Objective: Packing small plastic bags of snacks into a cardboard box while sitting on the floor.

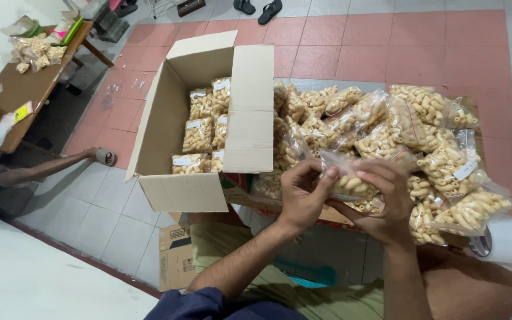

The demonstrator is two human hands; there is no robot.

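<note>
Pinching the top edge of a clear snack bag (351,184) between them, the left hand (303,198) and right hand (383,204) are both keeping a clenched grip on it, raised just above the heap of bags (398,130) — beside the open cardboard box (176,189), already holding neat rows, within easy reach.

One open box (176,192), two tape rolls (504,239), perhaps thirty snack bags (445,169).

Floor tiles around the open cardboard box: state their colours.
Pink floor tiles bordered by pale grey ones; head view.
</note>
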